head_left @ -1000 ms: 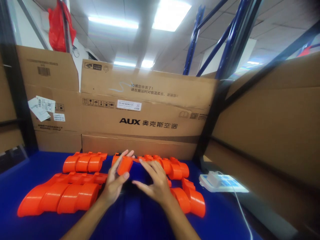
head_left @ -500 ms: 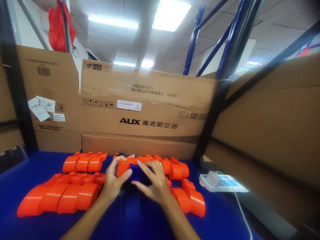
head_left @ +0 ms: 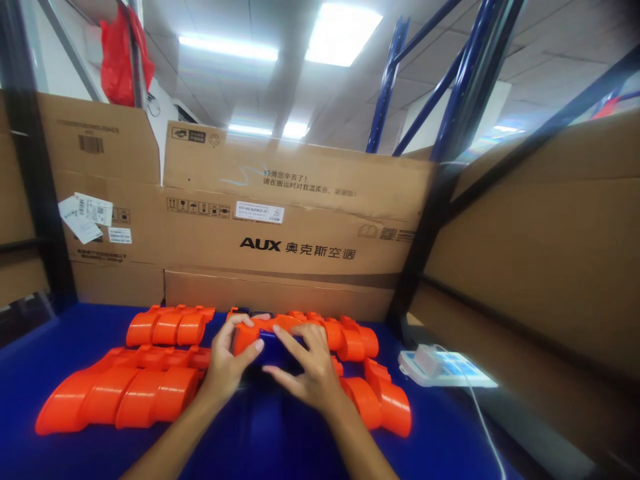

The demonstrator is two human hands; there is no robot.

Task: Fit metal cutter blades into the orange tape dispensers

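My left hand [head_left: 227, 363] grips the left end of an orange curved plastic piece [head_left: 250, 332], thumb pressed on its front. That piece lies against a row of joined orange pieces [head_left: 345, 337] running to the right along the back of the blue table [head_left: 280, 433]. My right hand [head_left: 307, 367] rests spread beside it, fingertips touching the orange row near its left end. Two more orange pieces [head_left: 383, 400] lie just right of my right wrist.
A short row of orange pieces [head_left: 167, 327] and a longer, larger row [head_left: 120, 393] lie at the left. Cardboard boxes [head_left: 295, 227] wall the back and right side. A white device with a cable [head_left: 440, 367] sits at the right. Blue rack posts [head_left: 465, 73] rise behind.
My left hand has lowered the orange piece from a raised tilt down against the row's left end and closed around it. My right hand shifted slightly toward the row.
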